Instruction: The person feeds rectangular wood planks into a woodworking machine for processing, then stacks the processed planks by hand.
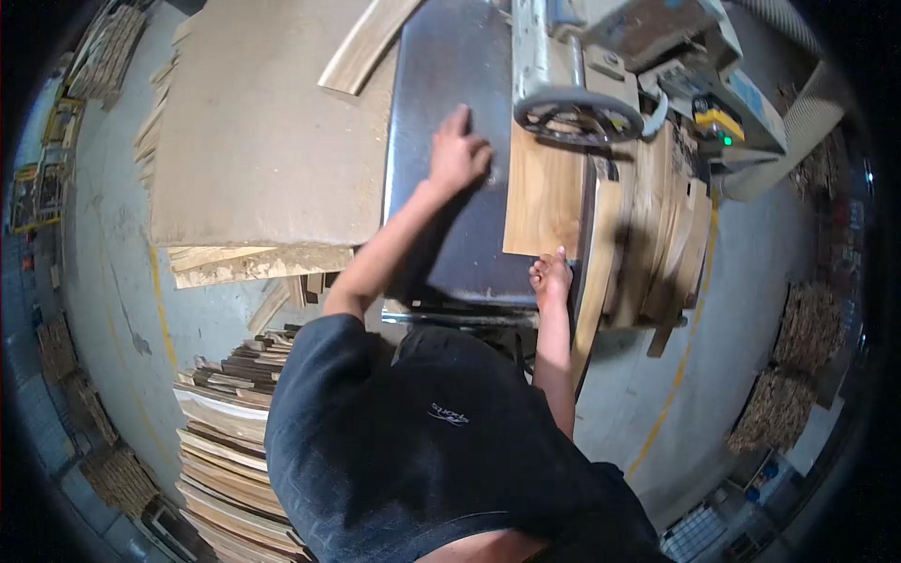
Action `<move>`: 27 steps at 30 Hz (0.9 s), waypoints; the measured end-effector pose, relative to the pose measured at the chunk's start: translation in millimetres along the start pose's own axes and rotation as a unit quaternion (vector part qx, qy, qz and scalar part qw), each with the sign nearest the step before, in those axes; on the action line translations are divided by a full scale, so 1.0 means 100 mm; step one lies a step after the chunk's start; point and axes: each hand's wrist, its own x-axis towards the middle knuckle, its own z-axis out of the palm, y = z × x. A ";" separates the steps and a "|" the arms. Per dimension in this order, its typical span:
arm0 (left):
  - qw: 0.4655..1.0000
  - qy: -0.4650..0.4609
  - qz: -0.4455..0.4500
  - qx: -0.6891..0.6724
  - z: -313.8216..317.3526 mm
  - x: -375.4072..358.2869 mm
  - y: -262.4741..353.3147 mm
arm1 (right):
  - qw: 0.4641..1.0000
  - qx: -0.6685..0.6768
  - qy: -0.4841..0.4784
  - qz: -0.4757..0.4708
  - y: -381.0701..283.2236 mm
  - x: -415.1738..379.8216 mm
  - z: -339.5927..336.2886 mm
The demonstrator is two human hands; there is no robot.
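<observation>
A flat, light wooden board (pixel 544 202) lies lengthwise on the dark metal machine table (pixel 460 249), its far end passing beneath the machine's handwheel (pixel 579 116). At the board's near end, my right hand (pixel 552 277) has its fingers closed on the edge, thumb on top. My left hand (pixel 460 155) is over the metal surface, left of the board and apart from it. Its index finger points forward while the other fingers are loosely bent, with nothing seen in them.
A wide tan panel (pixel 272 141) adjoins on the left, with a loose wooden strip (pixel 371 47) on it. Several planks (pixel 648 235) stand along the right side. Stacked boards (pixel 230 460) are low on the left. The machine head (pixel 648 56) overhangs the far right.
</observation>
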 end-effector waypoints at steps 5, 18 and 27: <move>0.919 0.137 -0.186 0.320 -0.87 0.79 -1.44 | 1.000 -0.013 -0.007 -0.004 -0.30 0.15 0.22; 0.942 0.033 -0.281 0.180 -1.12 -1.03 -0.17 | 0.976 -0.065 -0.162 -0.132 -0.76 0.42 0.62; 0.916 -0.053 -0.380 -0.119 -0.97 -2.97 1.46 | 0.882 -0.242 -0.260 -0.309 0.54 -0.19 0.11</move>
